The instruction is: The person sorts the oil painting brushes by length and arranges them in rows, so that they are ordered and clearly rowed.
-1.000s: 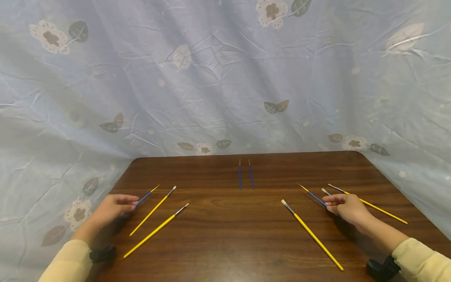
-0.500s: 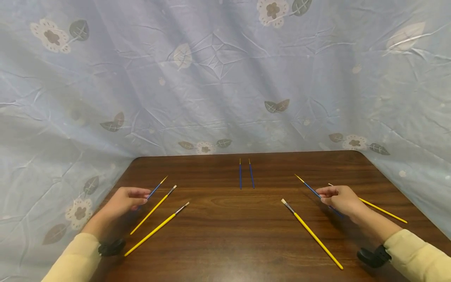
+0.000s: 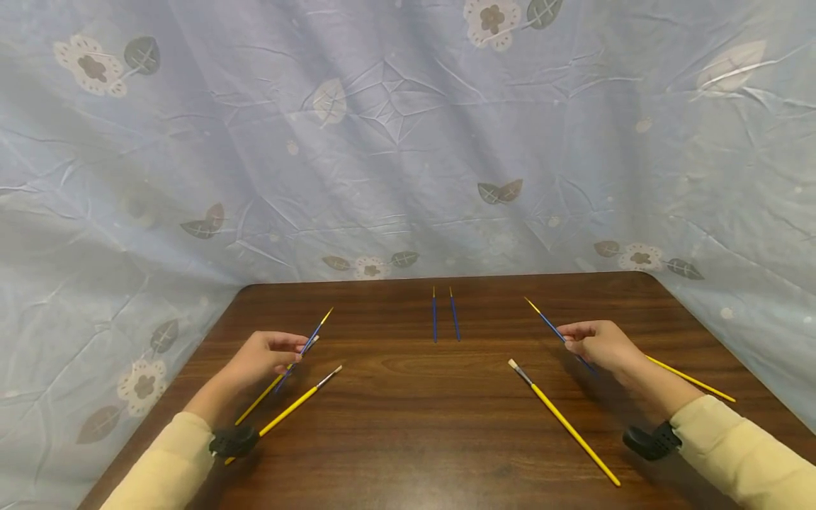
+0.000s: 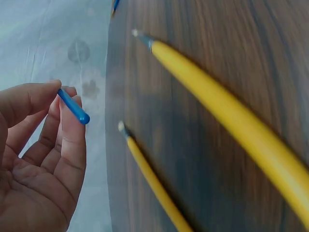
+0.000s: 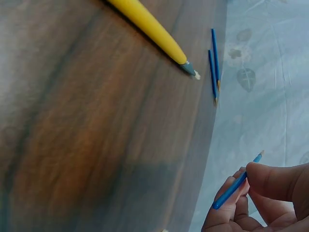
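Observation:
In the head view my left hand (image 3: 264,360) pinches a thin blue paintbrush (image 3: 316,331) between thumb and fingers, its yellow tip pointing up and away. The blue handle end (image 4: 73,106) sticks out past the thumb in the left wrist view. On the right, my other hand (image 3: 602,346) pinches a matching blue paintbrush (image 3: 547,321), tip aimed forward and left. Its rounded handle end (image 5: 223,199) shows in the right wrist view. Both brushes are held over the table. The left one overlaps a yellow paintbrush (image 3: 257,406) lying beneath it.
Two blue paintbrushes, one (image 3: 435,320) beside the other (image 3: 455,320), lie at the back middle of the brown table (image 3: 408,404). Another yellow paintbrush (image 3: 293,409) lies at left; two more, one nearer (image 3: 570,428) and one farther right (image 3: 691,380), lie at right. A patterned cloth (image 3: 395,170) hangs behind.
Both hands have moved inward and slightly forward, each carrying its blue paintbrush. The left has come over the yellow paintbrush; the right now hides less of the table's right side. Lying paintbrushes stay put.

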Tool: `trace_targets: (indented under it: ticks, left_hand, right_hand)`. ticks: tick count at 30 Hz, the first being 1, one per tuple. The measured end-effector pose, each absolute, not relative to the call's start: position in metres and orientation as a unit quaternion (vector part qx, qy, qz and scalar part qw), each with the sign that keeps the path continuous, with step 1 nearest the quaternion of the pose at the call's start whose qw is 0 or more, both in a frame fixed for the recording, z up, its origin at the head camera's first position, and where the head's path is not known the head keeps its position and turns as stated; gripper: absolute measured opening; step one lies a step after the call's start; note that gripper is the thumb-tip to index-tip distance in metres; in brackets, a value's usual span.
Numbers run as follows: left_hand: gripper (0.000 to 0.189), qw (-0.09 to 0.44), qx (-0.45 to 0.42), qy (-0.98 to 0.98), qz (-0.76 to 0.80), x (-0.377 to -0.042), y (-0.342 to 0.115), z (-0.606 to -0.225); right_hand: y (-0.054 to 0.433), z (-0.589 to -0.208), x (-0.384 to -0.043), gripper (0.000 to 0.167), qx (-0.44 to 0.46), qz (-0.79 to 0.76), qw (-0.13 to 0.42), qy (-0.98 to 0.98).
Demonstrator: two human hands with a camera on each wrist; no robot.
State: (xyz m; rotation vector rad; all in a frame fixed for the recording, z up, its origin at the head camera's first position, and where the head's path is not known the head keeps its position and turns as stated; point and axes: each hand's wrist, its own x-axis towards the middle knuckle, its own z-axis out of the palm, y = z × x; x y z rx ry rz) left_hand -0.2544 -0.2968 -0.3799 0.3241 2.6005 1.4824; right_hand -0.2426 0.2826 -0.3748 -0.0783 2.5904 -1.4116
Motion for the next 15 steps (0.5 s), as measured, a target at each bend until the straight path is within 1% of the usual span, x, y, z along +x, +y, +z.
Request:
trace_targets:
  ticks: [8,15]
  left_hand:
    - [0.038,0.081,0.105,0.838,0.530,-0.259,-0.262,-0.375]
    - [0.039,0.082,0.092,0.813,0.569,-0.270,-0.233,-0.381]
  right_hand:
    - [0.273,-0.365,-0.254,0.044,-0.031,-0.479,0.106,0.871]
    - [0.260,-0.364,-0.268,0.042,-0.028,-0.511,0.115,0.852]
